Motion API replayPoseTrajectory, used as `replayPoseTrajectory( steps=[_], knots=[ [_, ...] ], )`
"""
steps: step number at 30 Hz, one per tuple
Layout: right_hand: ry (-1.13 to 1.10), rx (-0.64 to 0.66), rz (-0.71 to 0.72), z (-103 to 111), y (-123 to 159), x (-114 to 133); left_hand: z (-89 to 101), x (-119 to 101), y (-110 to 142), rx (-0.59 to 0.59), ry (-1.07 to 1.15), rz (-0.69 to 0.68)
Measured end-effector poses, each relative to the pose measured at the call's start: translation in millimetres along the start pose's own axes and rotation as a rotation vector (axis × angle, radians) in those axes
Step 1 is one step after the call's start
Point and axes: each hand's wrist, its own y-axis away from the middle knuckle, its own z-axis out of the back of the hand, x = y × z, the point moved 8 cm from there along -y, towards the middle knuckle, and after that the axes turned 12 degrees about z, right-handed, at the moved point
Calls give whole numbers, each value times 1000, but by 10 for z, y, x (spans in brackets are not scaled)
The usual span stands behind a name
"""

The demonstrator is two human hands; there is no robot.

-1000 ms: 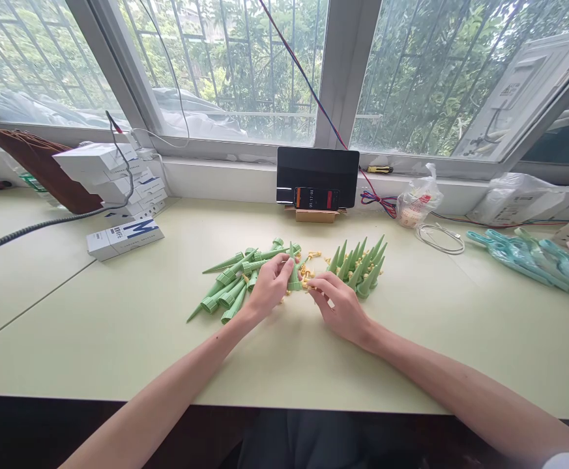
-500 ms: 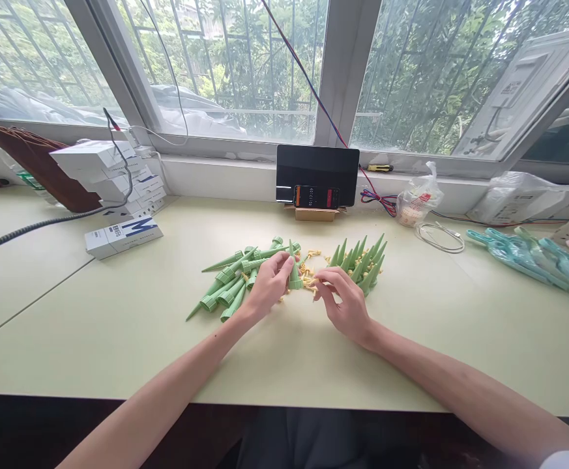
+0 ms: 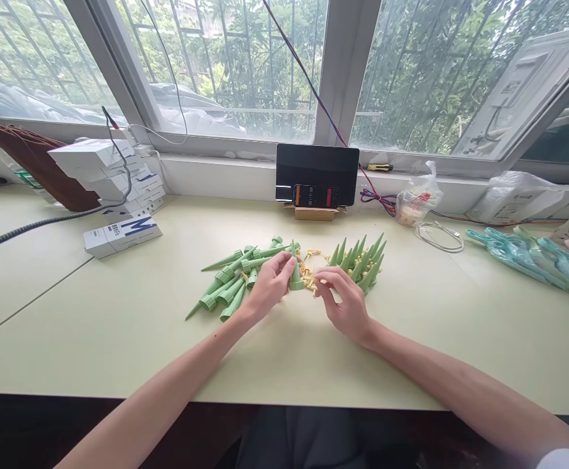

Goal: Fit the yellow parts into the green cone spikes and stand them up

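Note:
My left hand is closed on a green plastic watering spike, held point up with its wide collar at the bottom. My right hand is closed in a pinch, its fingertips on a small yellow plastic piece that they partly cover. Between the hands lies a loose pile of small yellow pieces. Left of my left hand, several green spikes lie scattered on their sides. Beyond my right hand, several more spikes stand point up in a tight group, with yellow bits among them.
A tablet and a phone lean on a small cardboard stand at the window. White boxes are at the left. A coiled cable, a tied plastic bag and bagged teal items lie at the right.
Both hands keep almost the same places. The green spike in my left hand has shifted very slightly; my right hand stays in its pinch.

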Motion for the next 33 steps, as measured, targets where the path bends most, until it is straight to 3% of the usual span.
replayPoseTrajectory(
  steps=[33],
  knots=[
    [-36,23,-38,-21,-15,-33,-47,-59,21,28,-57,-37]
  ],
)
